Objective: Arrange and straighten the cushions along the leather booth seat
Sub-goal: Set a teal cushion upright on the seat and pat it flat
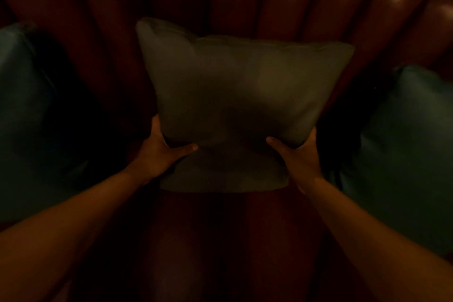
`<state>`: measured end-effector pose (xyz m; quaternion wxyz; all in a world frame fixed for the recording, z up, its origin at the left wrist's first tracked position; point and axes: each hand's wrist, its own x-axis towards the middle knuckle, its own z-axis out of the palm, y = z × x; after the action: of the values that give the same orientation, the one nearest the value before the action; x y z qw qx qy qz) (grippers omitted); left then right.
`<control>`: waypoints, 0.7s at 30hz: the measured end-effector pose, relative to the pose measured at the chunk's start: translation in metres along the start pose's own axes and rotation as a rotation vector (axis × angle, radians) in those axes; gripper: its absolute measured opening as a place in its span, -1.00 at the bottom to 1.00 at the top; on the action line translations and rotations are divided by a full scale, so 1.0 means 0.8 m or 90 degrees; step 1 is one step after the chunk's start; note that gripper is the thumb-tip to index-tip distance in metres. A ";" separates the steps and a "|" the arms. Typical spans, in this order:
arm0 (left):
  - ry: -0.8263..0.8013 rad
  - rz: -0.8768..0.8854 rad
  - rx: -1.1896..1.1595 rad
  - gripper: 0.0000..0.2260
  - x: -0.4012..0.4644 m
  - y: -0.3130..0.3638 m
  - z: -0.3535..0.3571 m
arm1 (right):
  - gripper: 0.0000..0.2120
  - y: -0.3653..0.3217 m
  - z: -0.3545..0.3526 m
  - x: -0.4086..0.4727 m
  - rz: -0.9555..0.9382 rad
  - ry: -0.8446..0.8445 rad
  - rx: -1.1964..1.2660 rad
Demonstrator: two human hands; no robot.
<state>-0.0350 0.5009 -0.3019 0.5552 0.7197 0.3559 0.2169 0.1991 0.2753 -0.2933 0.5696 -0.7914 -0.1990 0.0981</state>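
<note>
A grey-green square cushion (235, 100) stands against the ribbed brown leather backrest (289, 2) in the middle of the dim view. My left hand (159, 154) grips its lower left side, thumb pressed across the front. On the lower right side, my right hand (299, 157) holds it the same way. The cushion's bottom edge rests on the leather seat (220, 240). A teal cushion (27, 117) leans at the far left and another teal cushion (407, 149) at the far right.
The booth backrest curves around behind all three cushions. Dark gaps of seat lie between the middle cushion and each teal one. The light is very low, so details near the bottom of the view are hard to make out.
</note>
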 end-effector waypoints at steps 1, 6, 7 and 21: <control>-0.005 0.009 0.011 0.02 0.003 0.004 0.012 | -0.09 0.005 -0.010 0.002 0.007 0.009 0.000; 0.007 0.007 0.022 0.07 0.013 0.007 0.031 | -0.08 0.016 -0.024 0.008 0.023 0.020 -0.006; 0.007 -0.002 0.024 0.09 0.012 0.007 0.026 | -0.04 0.014 -0.021 0.008 0.018 0.022 -0.008; 0.114 0.525 0.694 -0.03 -0.003 0.144 0.022 | 0.10 -0.115 0.003 0.002 -0.478 0.047 -0.435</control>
<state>0.0069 0.4725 -0.1971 -0.0452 0.9520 0.1562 0.2593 0.1811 0.3033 -0.2073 0.2809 -0.8093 -0.4703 -0.2121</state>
